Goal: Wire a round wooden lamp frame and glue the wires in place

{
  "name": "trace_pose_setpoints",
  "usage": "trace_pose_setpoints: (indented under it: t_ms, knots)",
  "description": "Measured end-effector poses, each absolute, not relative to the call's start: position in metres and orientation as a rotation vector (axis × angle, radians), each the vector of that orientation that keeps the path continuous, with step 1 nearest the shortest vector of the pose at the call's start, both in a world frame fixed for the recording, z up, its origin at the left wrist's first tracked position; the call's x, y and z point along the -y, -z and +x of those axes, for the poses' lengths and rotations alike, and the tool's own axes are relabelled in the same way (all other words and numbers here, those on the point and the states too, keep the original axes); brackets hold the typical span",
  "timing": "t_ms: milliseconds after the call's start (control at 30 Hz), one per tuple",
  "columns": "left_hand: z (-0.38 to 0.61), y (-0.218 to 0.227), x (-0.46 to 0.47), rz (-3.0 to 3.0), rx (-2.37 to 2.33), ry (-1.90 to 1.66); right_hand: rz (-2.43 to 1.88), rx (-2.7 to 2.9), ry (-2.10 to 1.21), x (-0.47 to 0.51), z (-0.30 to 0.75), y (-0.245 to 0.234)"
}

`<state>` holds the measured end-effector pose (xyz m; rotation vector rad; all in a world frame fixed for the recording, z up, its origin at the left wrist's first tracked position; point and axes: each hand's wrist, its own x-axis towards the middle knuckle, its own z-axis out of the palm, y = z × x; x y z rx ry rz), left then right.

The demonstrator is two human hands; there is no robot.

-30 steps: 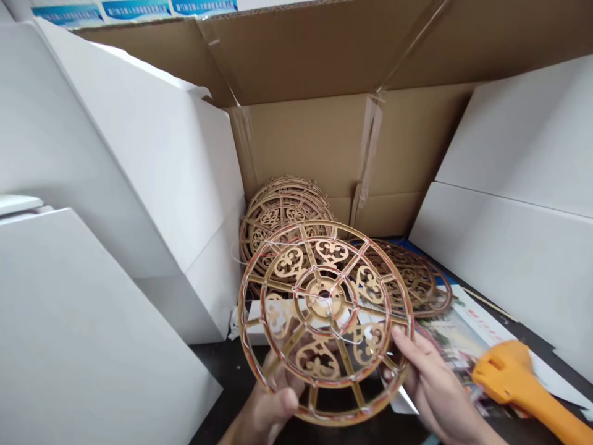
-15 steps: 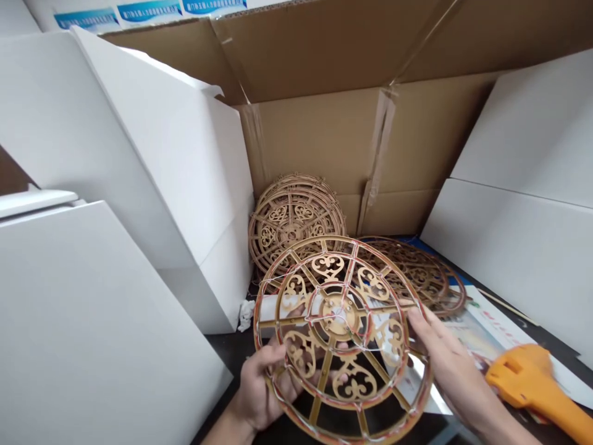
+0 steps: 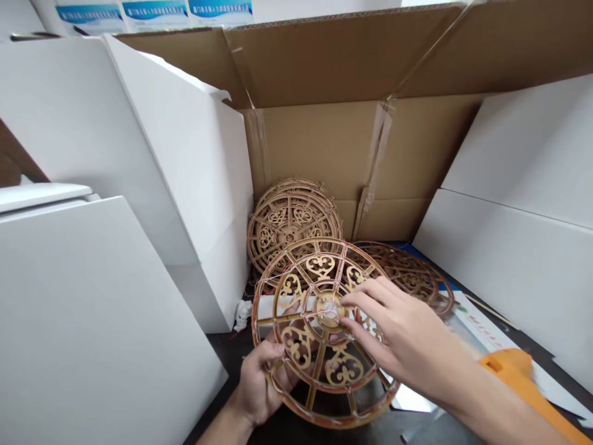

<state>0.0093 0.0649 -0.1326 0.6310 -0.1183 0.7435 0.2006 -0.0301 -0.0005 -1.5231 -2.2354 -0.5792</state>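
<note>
A round gold openwork wheel [image 3: 320, 304], with scroll ornaments between its spokes, is tilted up in front of me. Thin red and white wires run along its rings and spokes and meet around the hub. My left hand [image 3: 263, 380] grips the lower left rim, thumb in front and fingers behind the openwork. Over the wheel's right side reaches my right hand [image 3: 393, 324], its thumb and forefinger apart at the hub. Whether those fingertips touch the wires cannot be made out.
Similar wheels stand in a stack [image 3: 291, 216] against the cardboard [image 3: 315, 142], and more lie flat [image 3: 412, 272] to the right. White boxes [image 3: 185, 154] rise on the left, white panels [image 3: 523, 161] on the right. An orange tool [image 3: 514, 364], partly behind my right forearm, rests near printed paper [image 3: 482, 327].
My right hand has let go of the wheel's right rim and moved left to its hub. The left hand keeps its hold on the lower left rim.
</note>
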Motion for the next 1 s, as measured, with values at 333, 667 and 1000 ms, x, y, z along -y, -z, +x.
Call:
trace_pose_setpoints:
  t_ms: [333, 667, 1000]
  knots:
    - [0.012, 0.136, -0.064, 0.659, 0.160, -0.715, -1.465, 2.556, 0.433, 0.018, 0.177, -0.018]
    - [0.013, 0.135, -0.059, 0.668, 0.128, -0.691, -1.583, 2.440, 0.400, 0.005, 0.179, -0.009]
    - [0.015, 0.140, -0.053, 0.727, 0.099, -0.697, -1.779, 2.344, 0.361, 0.007, 0.173, -0.012]
